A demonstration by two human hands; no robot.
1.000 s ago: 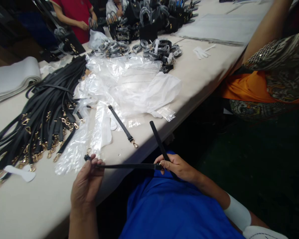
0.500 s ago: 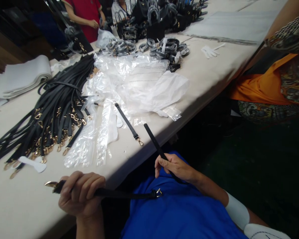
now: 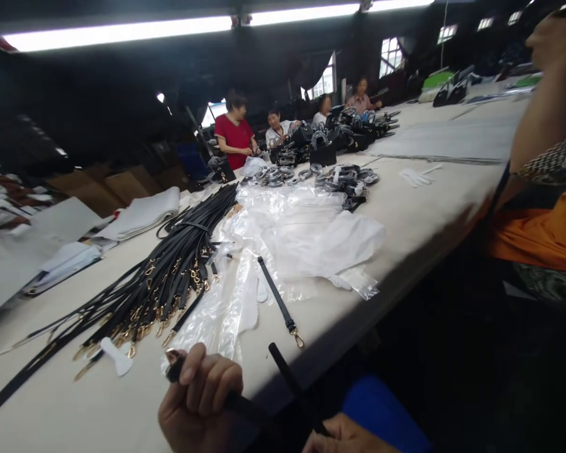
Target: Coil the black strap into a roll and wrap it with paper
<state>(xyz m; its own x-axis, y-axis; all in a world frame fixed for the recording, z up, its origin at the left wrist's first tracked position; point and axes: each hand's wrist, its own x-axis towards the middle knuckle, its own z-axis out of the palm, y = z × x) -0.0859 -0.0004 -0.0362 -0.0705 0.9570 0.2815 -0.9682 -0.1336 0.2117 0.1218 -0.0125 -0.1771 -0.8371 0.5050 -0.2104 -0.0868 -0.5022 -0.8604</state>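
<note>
My left hand (image 3: 205, 393) is closed around a black strap, with a gold metal clasp (image 3: 173, 357) poking out above the fingers. Lower right, my right hand (image 3: 346, 436) grips another black strap end (image 3: 290, 380) that points up and left; part of this hand is cut off by the frame. Whether both straps are one piece is hidden. On the table ahead lies a short black strap (image 3: 277, 296) with a gold snap hook (image 3: 297, 340). Left of it spreads a heap of long black straps (image 3: 188, 242) with gold hooks.
Clear plastic bags (image 3: 306, 233) cover the table's middle. Behind them are wrapped coiled handles (image 3: 344, 178) and black handbags (image 3: 323, 154). A white glove (image 3: 417, 177) lies to the right. Several people stand at the back; another person's arm (image 3: 542, 107) is at the right edge.
The view has tilted upward, so the table appears lower and the far room shows. Both hands now sit lower in the picture, still holding the black straps.
</note>
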